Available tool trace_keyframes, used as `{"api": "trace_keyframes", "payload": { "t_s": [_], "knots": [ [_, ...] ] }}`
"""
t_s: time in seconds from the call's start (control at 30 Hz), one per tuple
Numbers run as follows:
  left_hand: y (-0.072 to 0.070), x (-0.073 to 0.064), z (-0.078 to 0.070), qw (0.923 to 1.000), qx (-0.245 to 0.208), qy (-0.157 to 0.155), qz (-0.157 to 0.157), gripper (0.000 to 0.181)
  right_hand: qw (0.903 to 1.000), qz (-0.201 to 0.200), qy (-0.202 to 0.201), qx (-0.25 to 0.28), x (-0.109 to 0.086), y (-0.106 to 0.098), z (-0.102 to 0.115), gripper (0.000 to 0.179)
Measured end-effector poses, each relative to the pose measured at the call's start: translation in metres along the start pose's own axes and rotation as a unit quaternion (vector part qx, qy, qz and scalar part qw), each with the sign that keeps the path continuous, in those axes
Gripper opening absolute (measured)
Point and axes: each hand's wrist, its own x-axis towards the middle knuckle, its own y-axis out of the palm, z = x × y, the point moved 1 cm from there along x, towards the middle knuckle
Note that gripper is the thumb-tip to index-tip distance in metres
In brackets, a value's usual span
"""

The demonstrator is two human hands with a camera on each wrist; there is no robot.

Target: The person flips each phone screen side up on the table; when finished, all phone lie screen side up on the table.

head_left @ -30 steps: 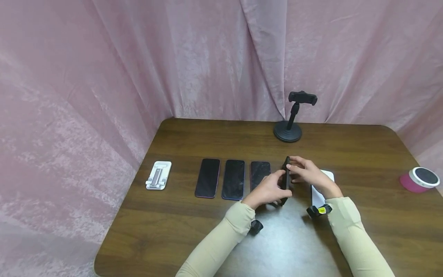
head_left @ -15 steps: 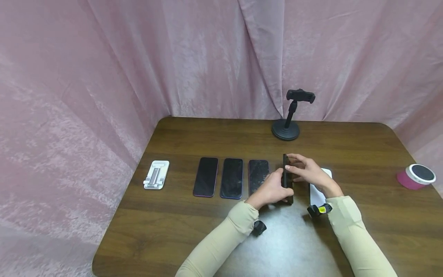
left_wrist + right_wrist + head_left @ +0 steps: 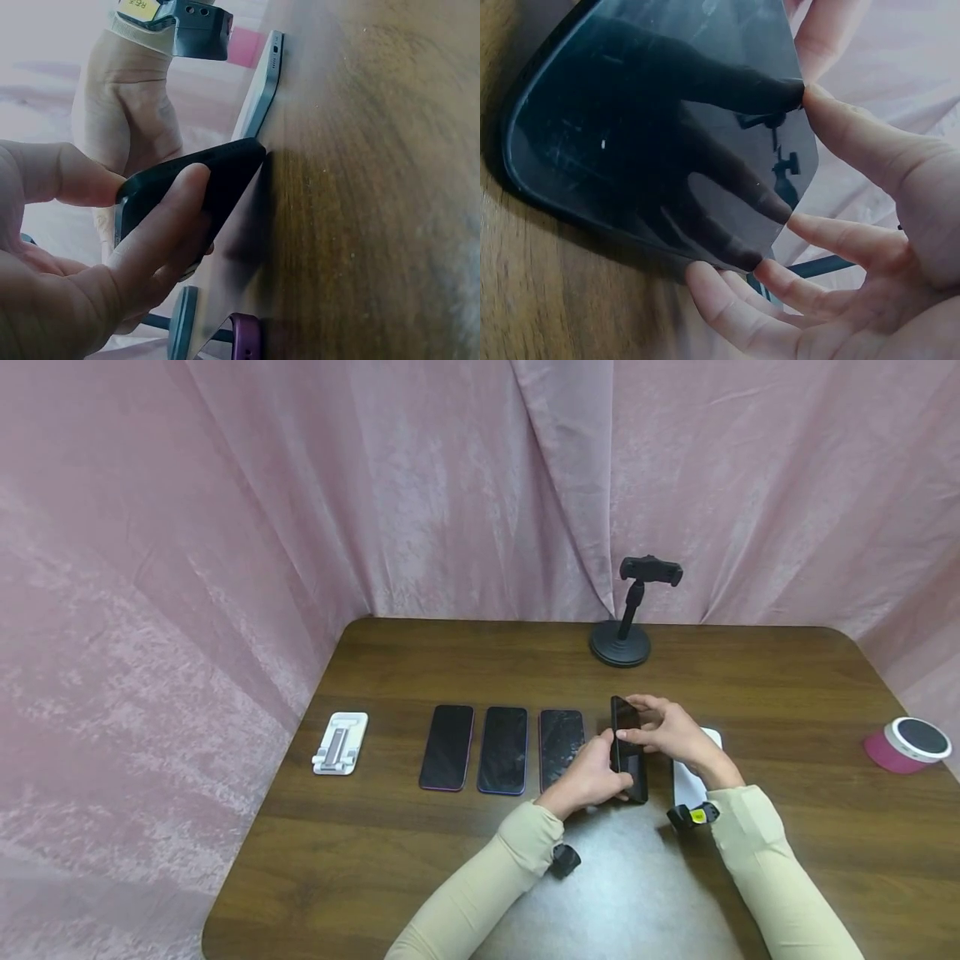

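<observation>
A: What do the hands have?

B: A dark phone (image 3: pixel 645 127), shared. The left hand (image 3: pixel 588 775) grips its near end between thumb and fingers; the right hand (image 3: pixel 677 739) holds the far end by its edges, fingertips only.

A: And what differs from half a second ago?

B: The lean. Then, the phone stands almost edge-on to the head view; now it tips, and its glossy face comes into sight on the right hand's side. The hands barely shift.

A: Meaning what for the work?

B: The person seems to be changing the phone's angle rather than carrying it off. It is tilted, neither upright nor flat. Whether its lower edge touches the table (image 3: pixel 322 877) is hard to tell.

A: What lies around the grip?

B: Just right, partly hidden by the right hand, a white phone (image 3: pixel 687 787). Leftward, a row: the nearest phone (image 3: pixel 558 739), the middle phone (image 3: pixel 503 752), the farthest phone (image 3: pixel 447 748), and well past them a white holder (image 3: pixel 341 742). Beyond the grip rises a black stand (image 3: pixel 633 602); far right sits a pink tub (image 3: pixel 892 753).
</observation>
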Motion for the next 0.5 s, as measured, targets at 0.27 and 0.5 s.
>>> {"api": "trace_keyframes", "payload": {
  "t_s": [0.27, 0.5],
  "knots": [
    [0.0005, 0.0000, 0.0041, 0.9999, -0.016, -0.004, 0.004, 0.047, 0.9986, -0.008, 0.008, -0.052, -0.0001, 0.0019, -0.0008, 0.075],
    [0.0008, -0.0003, 0.0060, 0.9994, 0.026, -0.022, -0.009, 0.041, 0.9962, -0.013, 0.009, -0.086, 0.0037, 0.0043, -0.0045, 0.074]
  ]
}}
